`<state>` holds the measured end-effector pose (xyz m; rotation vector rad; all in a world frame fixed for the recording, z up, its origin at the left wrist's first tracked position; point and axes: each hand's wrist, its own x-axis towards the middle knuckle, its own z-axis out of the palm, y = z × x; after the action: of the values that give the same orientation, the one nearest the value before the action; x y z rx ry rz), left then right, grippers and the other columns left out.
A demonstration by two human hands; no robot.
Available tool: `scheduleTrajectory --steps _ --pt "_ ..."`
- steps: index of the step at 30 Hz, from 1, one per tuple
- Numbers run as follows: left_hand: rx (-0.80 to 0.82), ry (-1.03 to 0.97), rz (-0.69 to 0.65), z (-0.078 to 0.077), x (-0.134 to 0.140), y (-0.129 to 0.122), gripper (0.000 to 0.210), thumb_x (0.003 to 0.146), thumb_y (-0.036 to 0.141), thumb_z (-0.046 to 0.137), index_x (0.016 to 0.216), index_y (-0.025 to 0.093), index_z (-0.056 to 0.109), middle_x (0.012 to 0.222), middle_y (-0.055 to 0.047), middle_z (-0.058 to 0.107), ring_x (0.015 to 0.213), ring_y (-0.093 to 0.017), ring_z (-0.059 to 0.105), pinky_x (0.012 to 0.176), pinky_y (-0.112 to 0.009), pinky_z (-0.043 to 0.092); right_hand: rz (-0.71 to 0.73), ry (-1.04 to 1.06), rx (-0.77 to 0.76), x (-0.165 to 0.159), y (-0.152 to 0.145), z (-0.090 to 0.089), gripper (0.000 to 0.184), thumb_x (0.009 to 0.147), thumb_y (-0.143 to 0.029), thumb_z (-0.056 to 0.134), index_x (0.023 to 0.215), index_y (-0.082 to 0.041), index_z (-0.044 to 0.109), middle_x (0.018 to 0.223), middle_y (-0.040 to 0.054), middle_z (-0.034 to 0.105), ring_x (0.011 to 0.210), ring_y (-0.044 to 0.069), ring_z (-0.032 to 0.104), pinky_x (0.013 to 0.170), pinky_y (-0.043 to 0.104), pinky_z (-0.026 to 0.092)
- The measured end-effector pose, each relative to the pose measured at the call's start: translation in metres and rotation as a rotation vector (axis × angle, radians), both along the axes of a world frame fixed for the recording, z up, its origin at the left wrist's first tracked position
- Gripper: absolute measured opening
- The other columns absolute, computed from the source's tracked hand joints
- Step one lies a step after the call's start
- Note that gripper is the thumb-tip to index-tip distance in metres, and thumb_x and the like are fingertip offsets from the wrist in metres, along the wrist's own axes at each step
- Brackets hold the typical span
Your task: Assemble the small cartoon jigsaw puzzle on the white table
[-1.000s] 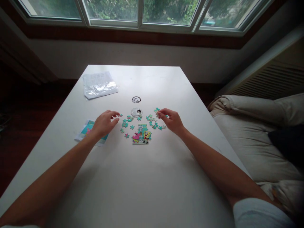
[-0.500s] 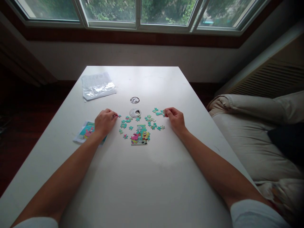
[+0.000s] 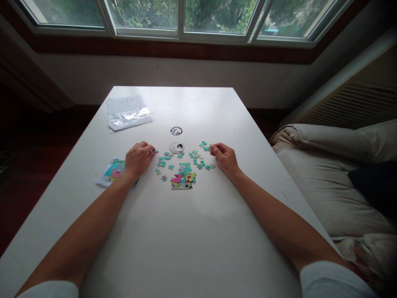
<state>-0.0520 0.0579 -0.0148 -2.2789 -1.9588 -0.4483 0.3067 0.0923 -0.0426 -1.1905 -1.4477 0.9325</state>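
A partly joined cartoon jigsaw puzzle (image 3: pixel 182 177) lies flat on the white table, with loose teal puzzle pieces (image 3: pixel 199 163) scattered to its left, right and far side. My left hand (image 3: pixel 139 159) is left of the loose pieces, its thumb and fingers pinched on a small puzzle piece that is mostly hidden. On the other side, my right hand (image 3: pixel 226 157) has its fingertips closed on a puzzle piece at the edge of the right-hand group. A coloured picture sheet (image 3: pixel 115 169) lies partly under my left wrist.
Two round metallic discs (image 3: pixel 176 147) sit beyond the pieces. A clear plastic bag with white paper (image 3: pixel 128 112) rests at the table's far left. The white table (image 3: pixel 192 240) ends before the window wall, and a beige sofa (image 3: pixel 313 178) stands along its right side.
My right hand has shifted slightly left, toward the loose pieces. My left hand has edged a little to the right, and its fingers now cover more of the piece.
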Motion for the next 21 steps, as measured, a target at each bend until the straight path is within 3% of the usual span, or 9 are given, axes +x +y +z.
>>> scheduleTrajectory --steps 11,17,21 --pt "-0.058 -0.019 -0.027 0.0022 0.0004 0.0012 0.018 0.097 0.032 0.052 0.096 0.022 0.068 0.104 -0.009 0.064 0.103 -0.027 0.058 0.088 -0.039 0.045 0.038 0.006 -0.016 -0.0049 -0.0038 0.0032 0.032 0.086 -0.051 0.067 0.084 -0.019 0.07 0.073 0.0009 0.068 0.071 0.016 0.063 0.071 0.029 0.051" --pt "-0.114 -0.115 -0.041 -0.0021 -0.0049 0.0064 0.013 0.093 0.032 0.055 0.096 0.021 0.063 0.099 -0.009 0.063 0.097 -0.026 0.058 0.091 -0.038 0.046 0.047 -0.014 -0.013 -0.0053 -0.0047 0.0037 0.032 0.087 -0.051 0.067 0.085 -0.019 0.07 0.073 0.0009 0.068 0.071 0.016 0.063 0.072 0.03 0.051" --pt "-0.121 -0.223 -0.015 -0.0021 -0.004 0.0031 0.014 0.092 0.029 0.053 0.098 0.021 0.062 0.094 -0.007 0.066 0.089 -0.024 0.06 0.083 -0.035 0.047 0.052 -0.036 -0.013 -0.0044 -0.0045 0.0009 0.033 0.087 -0.052 0.066 0.086 -0.02 0.07 0.074 0.0012 0.069 0.072 0.016 0.064 0.072 0.03 0.051"
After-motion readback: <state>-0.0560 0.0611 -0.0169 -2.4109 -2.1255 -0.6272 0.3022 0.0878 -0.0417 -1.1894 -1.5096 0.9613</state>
